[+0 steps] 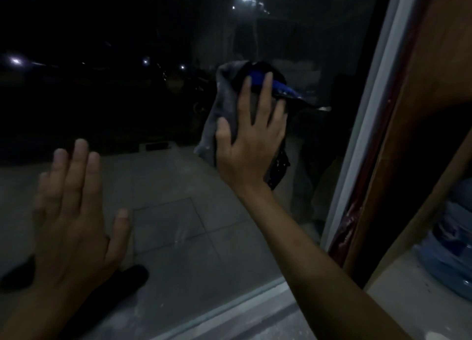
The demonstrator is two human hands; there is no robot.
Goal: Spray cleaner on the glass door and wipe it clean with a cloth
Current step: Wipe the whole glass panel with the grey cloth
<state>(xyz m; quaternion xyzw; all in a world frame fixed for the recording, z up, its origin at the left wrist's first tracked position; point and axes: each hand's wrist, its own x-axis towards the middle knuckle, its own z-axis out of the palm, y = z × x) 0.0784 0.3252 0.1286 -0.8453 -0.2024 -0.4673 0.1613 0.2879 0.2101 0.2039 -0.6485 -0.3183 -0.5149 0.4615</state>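
Note:
The glass door [153, 96] fills most of the view, dark outside with a few distant lights. My right hand [251, 137] presses flat, fingers spread, on a grey, black and blue cloth [222, 104] held against the pane near its right side. My left hand [74, 212] is raised at the lower left with straight fingers, palm toward the glass and holding nothing; whether it touches the pane I cannot tell. No spray bottle is in view.
The white door frame [362, 125] and a brown wooden jamb [419, 89] run down the right. A blue water jug [449, 240] stands at the lower right. Grey paving tiles [178, 212] show through the glass, above the door's bottom rail [229, 311].

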